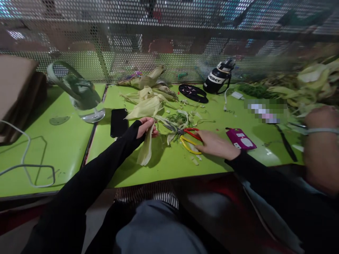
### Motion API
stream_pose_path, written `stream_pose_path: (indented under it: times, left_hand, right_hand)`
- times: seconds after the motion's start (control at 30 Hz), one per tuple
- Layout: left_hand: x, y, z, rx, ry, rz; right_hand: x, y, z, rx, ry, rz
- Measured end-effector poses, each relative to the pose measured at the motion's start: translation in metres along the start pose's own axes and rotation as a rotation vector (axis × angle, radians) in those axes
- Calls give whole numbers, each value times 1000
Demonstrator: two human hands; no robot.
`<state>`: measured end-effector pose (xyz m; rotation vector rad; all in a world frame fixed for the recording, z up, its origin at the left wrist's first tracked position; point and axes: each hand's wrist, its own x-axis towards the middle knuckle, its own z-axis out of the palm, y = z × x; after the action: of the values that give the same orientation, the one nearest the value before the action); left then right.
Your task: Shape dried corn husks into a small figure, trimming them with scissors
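My left hand (146,127) pinches a strip of pale dried corn husk (145,151), whose long end hangs down over the table's front part. In my right hand (215,144) are scissors (188,136) with one red and one yellow handle, the blades pointing left toward the husk. Whether the blades touch the husk I cannot tell. Beyond my left hand lie more corn husks (147,106) in a loose heap. Green and pale scraps (180,118) are scattered just past the scissors.
A black phone (118,122) lies left of my hand, near a clear jug (84,95). A black bottle (217,78), a dark oval object (193,93) and a purple box (240,139) are around. Another person's arm (321,148) rests at right, by piled husks (315,76). Perforated metal (169,46) borders the back.
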<state>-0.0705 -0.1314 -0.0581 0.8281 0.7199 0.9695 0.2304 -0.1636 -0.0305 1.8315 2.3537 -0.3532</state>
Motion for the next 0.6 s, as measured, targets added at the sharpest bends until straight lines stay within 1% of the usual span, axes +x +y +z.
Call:
stream_pose_path:
  times: [0.07,0.13,0.23,0.3,0.37,0.47,0.6]
  left_hand:
    - [-3,1,2,31,8,1]
    - [-5,1,2,50,7,-7]
    - [-5,0,1,51,-9,-5]
    - [-4,2,-1,37,7,28]
    - [-1,6,-3,11,39,81]
    - [4,14,-8,-49,112,138]
    - [6,25,-11,-104,223,131]
  right_hand:
    - [5,-5,-4,-2,-39,65]
    - [13,-10,-9,-25,-60,100]
    - [24,-16,-10,-103,-54,108]
    - [28,-19,-10,-130,-43,114]
    - [27,-21,-15,-138,-39,108]
    - [19,-20,-37,-126,-31,69]
    - [1,-7,-83,-70,-40,0]
